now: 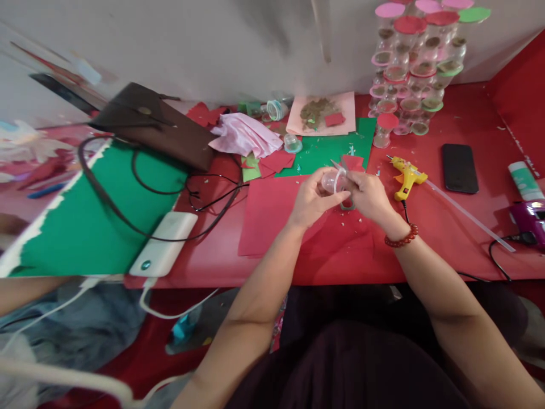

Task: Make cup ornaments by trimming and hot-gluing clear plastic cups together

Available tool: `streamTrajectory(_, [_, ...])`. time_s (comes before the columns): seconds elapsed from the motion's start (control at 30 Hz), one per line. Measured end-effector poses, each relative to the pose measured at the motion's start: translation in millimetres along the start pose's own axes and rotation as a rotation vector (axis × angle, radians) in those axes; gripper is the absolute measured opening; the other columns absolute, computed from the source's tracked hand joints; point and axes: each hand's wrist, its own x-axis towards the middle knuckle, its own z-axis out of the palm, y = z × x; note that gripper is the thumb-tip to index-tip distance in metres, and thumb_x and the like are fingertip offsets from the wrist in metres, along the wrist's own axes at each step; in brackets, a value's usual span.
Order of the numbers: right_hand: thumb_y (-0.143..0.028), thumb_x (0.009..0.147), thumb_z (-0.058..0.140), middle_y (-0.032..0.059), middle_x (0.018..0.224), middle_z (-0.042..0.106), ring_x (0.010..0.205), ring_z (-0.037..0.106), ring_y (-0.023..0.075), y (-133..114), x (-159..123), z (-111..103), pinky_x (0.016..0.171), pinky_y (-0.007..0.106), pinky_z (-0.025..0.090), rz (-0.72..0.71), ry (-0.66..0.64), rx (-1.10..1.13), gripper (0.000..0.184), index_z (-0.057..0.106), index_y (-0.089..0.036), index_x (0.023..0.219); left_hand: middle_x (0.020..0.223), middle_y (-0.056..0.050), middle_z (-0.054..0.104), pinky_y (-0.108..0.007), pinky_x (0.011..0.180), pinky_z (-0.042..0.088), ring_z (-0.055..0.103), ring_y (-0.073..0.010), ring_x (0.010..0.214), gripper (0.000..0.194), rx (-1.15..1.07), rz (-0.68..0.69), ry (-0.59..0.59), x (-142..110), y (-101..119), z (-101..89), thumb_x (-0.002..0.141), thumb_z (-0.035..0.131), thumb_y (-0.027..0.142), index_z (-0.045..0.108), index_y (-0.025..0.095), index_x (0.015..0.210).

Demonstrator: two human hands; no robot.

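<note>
My left hand [314, 200] is closed around a small clear plastic cup [329, 182] with a whitish rim, its fingers and thumb on either side. In my right hand [369, 196] is a pair of scissors [338, 165]; the pointed blades show at the cup's rim, and part of a handle loop sticks out below the fingers. Both hands are close together above red sheets [272, 216] on the table. A small red paper piece [353, 163] lies just behind them.
A yellow glue gun [406, 177] with a long clear glue stick and a black phone [460, 168] lie at right. Behind stands a stack of clear cups [410, 74] with coloured discs. At left are a brown bag [157, 128], a white power bank [164, 244] and cables.
</note>
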Motion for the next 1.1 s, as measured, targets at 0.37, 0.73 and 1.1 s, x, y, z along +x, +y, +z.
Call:
streamTrajectory(0.37, [-0.062, 0.088, 0.067, -0.0052, 0.061, 0.040, 0.057, 0.034, 0.0103, 7.4, 2.7, 3.5, 0.056, 0.028, 0.030, 0.143, -0.105, 0.793, 0.050, 0.047, -0.023, 0.064, 0.065, 0.003, 0.055, -0.022, 0.044, 0.022, 0.038, -0.0057, 0.050, 0.015, -0.149, -0.252, 0.072, 7.0, 3.9, -3.9, 0.066, 0.074, 0.027, 0.069, 0.018, 0.077])
streamTrajectory(0.73, [-0.021, 0.093, 0.060, 0.0047, 0.083, 0.076, 0.078, 0.068, 0.0183, 16.1, 7.6, -0.7, 0.076, 0.031, 0.048, 0.168, 0.214, 0.053, 0.018, 0.077, -0.020, 0.091, 0.064, 0.000, 0.063, -0.020, 0.043, 0.036, 0.052, -0.0076, 0.047, 0.022, -0.371, -0.359, 0.029, 7.6, 11.2, -10.4, 0.069, 0.070, 0.032, 0.066, 0.016, 0.082])
streamTrajectory(1.1, [-0.045, 0.085, 0.075, 0.0220, 0.124, 0.066, 0.113, 0.063, 0.0390, 25.4, -2.6, 1.4, 0.093, 0.051, 0.050, 0.149, -0.034, -0.538, 0.065, 0.059, -0.016, 0.141, 0.071, -0.001, 0.066, -0.015, 0.042, 0.033, 0.052, -0.0038, 0.048, 0.024, -0.541, -0.353, 0.229, 20.3, 11.8, -18.0, 0.097, 0.062, 0.041, 0.066, 0.018, 0.093])
